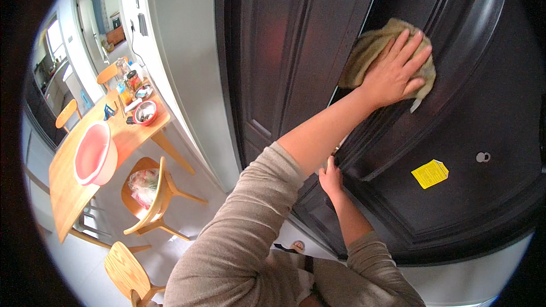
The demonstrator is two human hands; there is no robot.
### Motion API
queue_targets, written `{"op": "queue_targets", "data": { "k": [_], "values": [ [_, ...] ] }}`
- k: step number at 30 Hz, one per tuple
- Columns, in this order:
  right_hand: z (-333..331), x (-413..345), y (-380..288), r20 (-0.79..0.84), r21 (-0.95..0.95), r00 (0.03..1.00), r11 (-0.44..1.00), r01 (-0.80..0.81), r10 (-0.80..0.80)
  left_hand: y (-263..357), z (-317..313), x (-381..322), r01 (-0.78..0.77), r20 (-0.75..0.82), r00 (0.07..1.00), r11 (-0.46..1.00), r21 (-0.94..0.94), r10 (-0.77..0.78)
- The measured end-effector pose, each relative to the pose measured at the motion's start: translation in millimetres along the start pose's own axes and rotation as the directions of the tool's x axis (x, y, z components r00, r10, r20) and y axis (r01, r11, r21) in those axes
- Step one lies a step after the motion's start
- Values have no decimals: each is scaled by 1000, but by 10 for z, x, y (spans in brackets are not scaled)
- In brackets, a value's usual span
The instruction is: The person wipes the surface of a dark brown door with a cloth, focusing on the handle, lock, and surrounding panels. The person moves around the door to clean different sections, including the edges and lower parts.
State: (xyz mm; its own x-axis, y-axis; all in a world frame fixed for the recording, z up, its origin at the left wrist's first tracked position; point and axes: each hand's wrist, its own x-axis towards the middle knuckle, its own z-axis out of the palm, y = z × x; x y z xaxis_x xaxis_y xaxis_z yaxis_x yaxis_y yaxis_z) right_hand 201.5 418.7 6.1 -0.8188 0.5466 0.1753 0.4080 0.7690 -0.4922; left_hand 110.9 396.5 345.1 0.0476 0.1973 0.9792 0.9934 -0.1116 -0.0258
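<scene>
My left hand [396,68] lies with fingers spread over an olive-green cloth [367,53]. It presses the cloth against the upper part of a dark panelled door [482,106]. Part of the cloth hangs past a long bright seam between the door's panels. Lower down, my right hand [332,179] is closed at the door's edge near that seam, next to a small shiny metal part [340,145]. Whether its fingers hold a handle or the edge itself is hidden. A yellow sticker [431,174] with writing and a small round metal fitting [483,157] are on the door.
To the left stands a wooden table [64,187] with a pink basin [96,153], a red-rimmed bowl [145,113] and several jars [133,80]. A wooden chair [162,187] holds a plastic bag [144,185]. Another chair [126,268] is nearer. A white wall [187,64] adjoins the door frame.
</scene>
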Motion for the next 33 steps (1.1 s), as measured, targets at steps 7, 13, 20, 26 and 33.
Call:
{"op": "queue_targets", "data": {
  "k": [7, 13, 20, 26, 33],
  "values": [
    [46, -10, 33, -16, 65, 997, 995, 74, -73, 347, 267, -497, 62, 26, 998, 996, -66, -60],
    [137, -15, 121, -272, 136, 944, 963, 231, -188, 489, 328, -1478, -188, 515, 834, 979, -71, 198],
    [-179, -128, -321, 36, 102, 997, 993, -65, 61, 145, 251, -904, -65, 413, 885, 936, -346, 214],
    [-67, -147, -105, -16, 46, 998, 997, 68, -67, 487, 145, -265, -59, 123, 989, 982, -178, 82],
    [-33, -183, -156, -38, 95, 998, 995, 44, -41, 444, 92, -931, -53, 318, 944, 992, -112, 87]
  ]
}}
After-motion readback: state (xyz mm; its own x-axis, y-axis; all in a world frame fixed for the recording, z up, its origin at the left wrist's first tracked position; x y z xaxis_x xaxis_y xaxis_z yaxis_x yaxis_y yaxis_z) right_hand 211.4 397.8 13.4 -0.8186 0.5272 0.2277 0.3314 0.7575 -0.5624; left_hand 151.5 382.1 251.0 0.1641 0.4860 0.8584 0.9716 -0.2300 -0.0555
